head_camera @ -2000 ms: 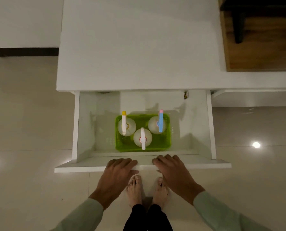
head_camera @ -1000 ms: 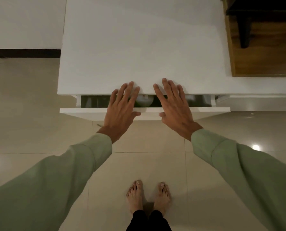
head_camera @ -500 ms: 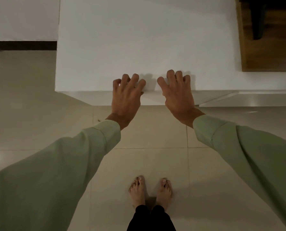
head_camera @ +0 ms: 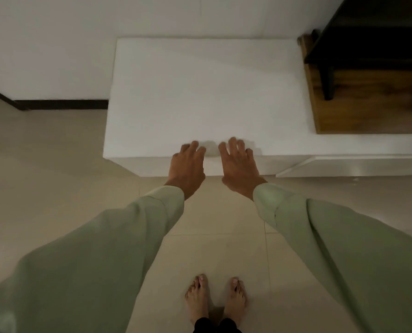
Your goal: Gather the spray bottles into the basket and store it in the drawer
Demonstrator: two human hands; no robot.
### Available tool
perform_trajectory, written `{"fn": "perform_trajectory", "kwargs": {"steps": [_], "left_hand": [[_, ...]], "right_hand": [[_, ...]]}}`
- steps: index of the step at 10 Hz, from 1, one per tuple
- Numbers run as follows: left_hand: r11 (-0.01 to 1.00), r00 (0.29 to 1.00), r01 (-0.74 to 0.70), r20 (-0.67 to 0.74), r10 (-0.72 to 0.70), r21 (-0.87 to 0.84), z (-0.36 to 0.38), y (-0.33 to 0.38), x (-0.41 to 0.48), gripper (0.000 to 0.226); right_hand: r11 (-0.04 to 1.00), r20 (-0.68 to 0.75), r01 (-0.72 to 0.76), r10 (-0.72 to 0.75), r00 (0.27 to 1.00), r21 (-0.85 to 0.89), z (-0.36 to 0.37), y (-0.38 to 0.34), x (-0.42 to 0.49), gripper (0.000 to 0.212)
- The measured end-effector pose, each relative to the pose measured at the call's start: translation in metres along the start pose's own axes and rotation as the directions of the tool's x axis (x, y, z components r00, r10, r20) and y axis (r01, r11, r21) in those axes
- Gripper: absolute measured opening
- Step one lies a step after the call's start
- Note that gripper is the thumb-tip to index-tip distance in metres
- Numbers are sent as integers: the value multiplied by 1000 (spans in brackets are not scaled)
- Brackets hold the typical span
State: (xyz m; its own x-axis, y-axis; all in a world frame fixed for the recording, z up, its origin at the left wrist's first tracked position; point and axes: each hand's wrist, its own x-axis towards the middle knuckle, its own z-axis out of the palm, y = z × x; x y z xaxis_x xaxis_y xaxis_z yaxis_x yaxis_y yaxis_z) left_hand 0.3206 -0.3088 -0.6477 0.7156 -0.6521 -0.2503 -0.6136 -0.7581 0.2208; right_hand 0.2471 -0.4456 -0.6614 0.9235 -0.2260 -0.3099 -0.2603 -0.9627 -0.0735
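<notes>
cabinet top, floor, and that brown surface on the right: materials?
Cabinet top: smooth matte white, no grain; probably painted or laminated board. Floor: glossy beige tiles, with visible grout lines and lamp glare; likely ceramic or porcelain. Brown surface: streaky grain, so wood or wood-look veneer.

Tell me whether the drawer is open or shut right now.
Shut. The drawer front sits flush under the cabinet top, no gap showing, with both open hands against it.
</notes>
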Motion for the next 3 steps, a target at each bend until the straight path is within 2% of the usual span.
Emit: {"fn": "perform_trajectory", "kwargs": {"steps": [1, 2, 3], "left_hand": [[999, 984, 38, 177, -36, -12, -27, 3, -25, 57], [994, 992, 51, 120, -39, -97, -65, 12, -65, 64], [981, 998, 41, 57, -31, -187, -111, 24, -104, 72]], "right_hand": [[997, 175, -24, 10, 984, 77, -22, 2, -30, 92], [979, 84, -44, 27, 996, 200, -59, -3, -69, 86], [971, -20, -4, 9, 1000, 239, -104, -7, -106, 79]]}}
